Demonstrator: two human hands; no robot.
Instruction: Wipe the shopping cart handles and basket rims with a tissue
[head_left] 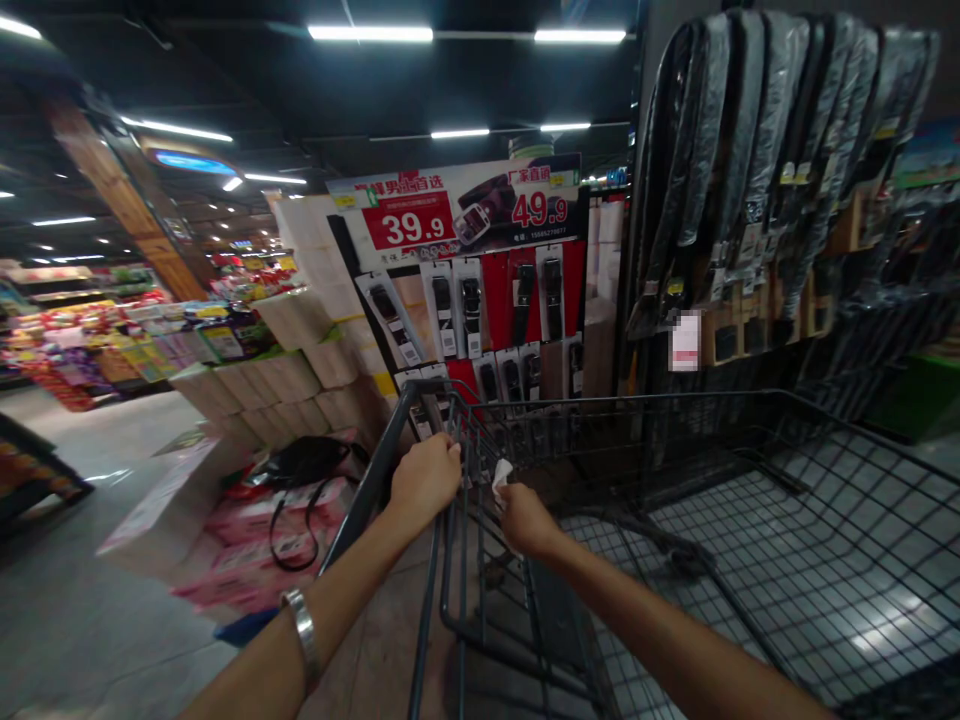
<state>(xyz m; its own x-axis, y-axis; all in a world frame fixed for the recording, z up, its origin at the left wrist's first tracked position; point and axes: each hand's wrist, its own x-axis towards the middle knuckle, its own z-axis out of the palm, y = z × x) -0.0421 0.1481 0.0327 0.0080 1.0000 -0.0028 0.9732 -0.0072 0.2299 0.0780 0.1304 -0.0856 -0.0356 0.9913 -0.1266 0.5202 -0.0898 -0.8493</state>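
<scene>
A dark grey wire shopping cart (675, 400) fills the lower middle and right. My left hand (426, 476), with a silver bangle on the wrist, is closed at the cart's upper rear frame, just beside the handle bar (375, 460). Its fingertips are partly hidden, but it appears to grip the wire frame there. Over the fold-out seat part (517, 610) of the cart, my right hand (529, 520) pinches a small crumpled white tissue (502, 473). The tissue's top sticks up above the thumb, close to the cart's wires.
Ahead stands a rack of packaged belts (471, 300) under a price sign (465, 215). More belts in plastic (720, 150) hang at upper right. Stacked paper packs (262, 385) and pink boxes (300, 520) with a black bag (307, 458) stand left of the cart.
</scene>
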